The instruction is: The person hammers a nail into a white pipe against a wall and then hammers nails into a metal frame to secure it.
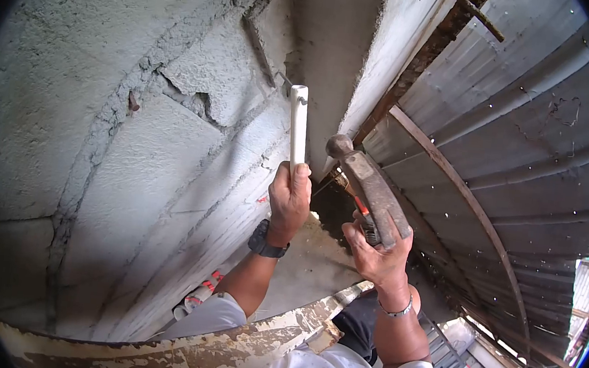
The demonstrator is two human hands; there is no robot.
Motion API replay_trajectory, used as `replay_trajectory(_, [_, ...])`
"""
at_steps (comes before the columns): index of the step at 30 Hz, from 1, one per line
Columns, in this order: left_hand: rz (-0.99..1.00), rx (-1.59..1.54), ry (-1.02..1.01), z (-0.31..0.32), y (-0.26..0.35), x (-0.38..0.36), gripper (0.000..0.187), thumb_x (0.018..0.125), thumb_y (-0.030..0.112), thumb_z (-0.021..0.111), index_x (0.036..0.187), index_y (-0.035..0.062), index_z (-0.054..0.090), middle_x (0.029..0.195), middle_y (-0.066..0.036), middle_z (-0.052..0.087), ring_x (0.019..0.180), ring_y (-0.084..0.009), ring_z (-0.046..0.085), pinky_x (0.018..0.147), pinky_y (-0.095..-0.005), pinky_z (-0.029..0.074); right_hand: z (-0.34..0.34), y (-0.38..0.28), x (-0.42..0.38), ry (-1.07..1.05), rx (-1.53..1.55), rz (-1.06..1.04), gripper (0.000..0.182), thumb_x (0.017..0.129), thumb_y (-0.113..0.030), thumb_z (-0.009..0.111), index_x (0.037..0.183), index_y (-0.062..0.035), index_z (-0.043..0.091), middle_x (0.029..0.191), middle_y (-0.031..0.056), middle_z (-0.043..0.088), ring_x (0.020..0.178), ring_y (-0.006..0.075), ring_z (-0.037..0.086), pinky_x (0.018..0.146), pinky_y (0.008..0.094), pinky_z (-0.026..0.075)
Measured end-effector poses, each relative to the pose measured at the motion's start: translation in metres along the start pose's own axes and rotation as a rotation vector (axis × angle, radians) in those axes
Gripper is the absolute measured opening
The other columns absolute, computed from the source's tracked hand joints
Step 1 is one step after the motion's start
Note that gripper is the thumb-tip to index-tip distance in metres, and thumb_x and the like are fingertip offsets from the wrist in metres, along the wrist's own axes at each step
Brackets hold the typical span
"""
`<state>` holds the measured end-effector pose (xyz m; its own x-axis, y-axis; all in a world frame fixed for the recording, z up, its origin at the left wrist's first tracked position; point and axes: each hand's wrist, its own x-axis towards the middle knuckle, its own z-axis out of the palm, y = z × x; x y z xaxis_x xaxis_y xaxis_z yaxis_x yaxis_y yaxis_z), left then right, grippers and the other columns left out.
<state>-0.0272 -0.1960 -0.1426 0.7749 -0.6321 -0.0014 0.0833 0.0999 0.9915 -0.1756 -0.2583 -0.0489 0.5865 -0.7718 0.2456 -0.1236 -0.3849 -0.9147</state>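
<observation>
"What's in your hands?"

"My left grip (290, 201) is closed around a white pipe (298, 128), which points up and away from me beside the wall (154, 170). My right grip (381, 255) is wrapped around a claw hammer (369, 180) close to its claw, the round striking face toward the pipe but apart from it."

"And that orange and black piece by your right fingers?"

"A handle (362, 206). I can't tell whether it belongs to the hammer or is a separate tool."

"What's in your way?"

"A beam (150, 362) with flaking paint runs across in front of my body and hides part of my left sleeve (224, 312). Left of my hands, the wall is rough and cut with grooves, and a rusty bolt or nail (133, 102) sticks out of it."

"On your other side?"

"Corrugated metal sheeting (551, 166), speckled with pinholes of light, a bowed wooden strip (481, 198) along it. Well below, near the foot of the wall, lie white tubes with red bands (200, 294); what looks like a ladder (445, 354) is beyond my right forearm."
</observation>
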Motion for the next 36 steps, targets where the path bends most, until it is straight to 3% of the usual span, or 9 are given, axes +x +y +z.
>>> replay_trajectory(10, [-0.027,-0.009,-0.048,0.005,0.014,0.0,0.033,0.097,0.034,0.047,0.084,0.0034,0.05,0.057,0.001,0.043,0.047,-0.0065,0.041,0.042,-0.0234,0.033,0.014,0.008,0.026,0.138,0.37,-0.307,0.012,0.084,-0.011,0.061,0.082,0.0008,0.059,0.065,0.008,0.056,0.058,0.015,0.052,0.06,0.0327,0.049])
replay_trajectory(16, [-0.073,0.161,0.042,0.009,0.019,0.001,0.034,0.097,0.034,0.045,0.081,0.0033,0.049,0.056,0.003,0.042,0.047,-0.0059,0.04,0.043,-0.0226,0.032,0.044,0.023,0.06,-0.035,0.031,0.005,0.013,0.074,-0.007,0.063,0.086,-0.0041,0.065,0.065,0.0112,0.054,0.054,0.0255,0.056,0.054,0.0332,0.047])
replay_trajectory(22, [-0.106,-0.04,-0.041,0.005,0.019,0.0,0.033,0.098,0.033,0.046,0.083,0.0038,0.047,0.056,0.004,0.039,0.047,-0.0044,0.037,0.042,-0.0228,0.03,0.018,0.0,0.04,0.052,0.23,-0.384,0.018,0.088,-0.018,0.061,0.078,-0.0035,0.055,0.063,0.0052,0.053,0.056,0.0139,0.05,0.062,0.0329,0.049])
replay_trajectory(24, [-0.103,-0.046,-0.034,0.005,0.019,0.0,0.033,0.097,0.033,0.047,0.083,0.0033,0.048,0.056,0.004,0.04,0.047,-0.0049,0.037,0.043,-0.0225,0.031,0.035,0.002,0.04,0.215,0.475,-0.262,0.021,0.087,-0.019,0.062,0.076,-0.0012,0.056,0.066,0.0073,0.056,0.056,0.0161,0.053,0.063,0.0337,0.05])
replay_trajectory(26, [-0.093,0.084,-0.004,0.005,0.02,-0.001,0.034,0.097,0.034,0.047,0.083,0.0029,0.049,0.057,0.003,0.041,0.047,-0.0054,0.038,0.043,-0.0224,0.031,0.04,0.031,0.058,0.04,-0.173,-0.29,0.018,0.082,-0.015,0.064,0.086,0.0019,0.059,0.068,0.0069,0.058,0.055,0.0165,0.054,0.061,0.0317,0.048])
replay_trajectory(27, [-0.058,0.064,0.002,0.008,0.02,0.003,0.036,0.097,0.035,0.048,0.083,0.0026,0.05,0.056,0.002,0.042,0.047,-0.0057,0.039,0.042,-0.0226,0.031,0.041,0.028,0.064,-0.089,0.007,0.124,0.022,0.077,-0.011,0.065,0.093,0.0027,0.061,0.071,0.0064,0.06,0.055,0.0145,0.054,0.057,0.0293,0.046])
replay_trajectory(30, [-0.162,0.047,0.021,0.007,0.021,0.0,0.036,0.096,0.037,0.048,0.082,0.0033,0.049,0.056,0.002,0.042,0.047,-0.0054,0.039,0.042,-0.0226,0.031,0.016,0.004,0.047,-0.025,0.059,0.208,0.026,0.078,-0.015,0.068,0.1,-0.0015,0.063,0.071,0.0099,0.062,0.058,0.0193,0.057,0.058,0.031,0.047])
replay_trajectory(31, [-0.108,0.022,-0.008,0.006,0.017,0.0,0.035,0.096,0.036,0.048,0.081,0.0041,0.049,0.056,0.002,0.041,0.047,-0.0052,0.038,0.042,-0.0226,0.031,0.006,0.004,0.038,-0.028,0.096,0.065,0.014,0.079,-0.011,0.062,0.087,-0.0001,0.06,0.069,0.007,0.06,0.053,0.0105,0.051,0.051,0.0249,0.043])
replay_trajectory(36, [-0.134,-0.099,-0.025,0.008,0.022,0.0,0.035,0.097,0.036,0.047,0.08,0.0051,0.048,0.057,0.004,0.04,0.047,-0.0045,0.038,0.042,-0.0216,0.031,0.018,-0.002,0.054,0.169,0.883,-0.453,0.014,0.085,-0.015,0.059,0.082,-0.0017,0.057,0.068,0.0066,0.058,0.052,0.0157,0.049,0.057,0.0325,0.046])
